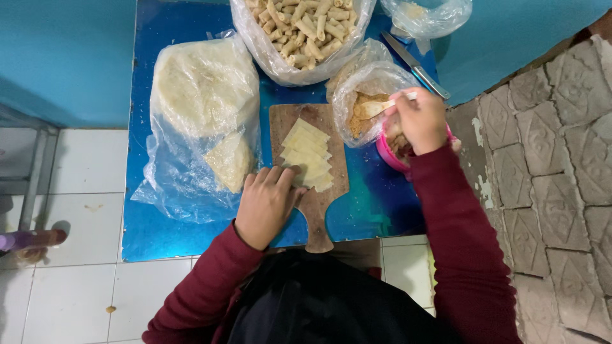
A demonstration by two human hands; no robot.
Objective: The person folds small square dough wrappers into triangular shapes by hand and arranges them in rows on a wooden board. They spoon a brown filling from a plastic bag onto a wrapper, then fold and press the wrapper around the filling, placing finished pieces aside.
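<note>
Head view, looking straight down. The left hand (268, 204) is lying flat and open, fingers spread, on the lower end of the wooden paddle-shaped cutting board (315, 210), fingertips touching the nearest of the pale yellow square wrapper sheets (308, 156) that are lying overlapped in a row down the board. The board is sitting on the blue counter (376, 197), handle pointing toward the person.

The right hand (419, 120) is closed around the handle of a pale spoon (376, 107); the spoon's bowl is reaching into the clear plastic bag of brown crumbly filling (366, 99), just right of the board. Under that hand a pink round bowl (390, 156) is showing partly, its contents mostly hidden by the hand.

Left of the board a large clear plastic bag holding a stack of pale round dough sheets (204, 89) is lying flat, with a smaller stack of cut square sheets (229, 162) at its lower end. At the counter's far edge a clear bag of finished small rolled pieces (299, 28) is standing open. A knife with a blue handle (417, 67) is lying diagonally at the right, beside the filling bag. Both sleeves are dark red.
</note>
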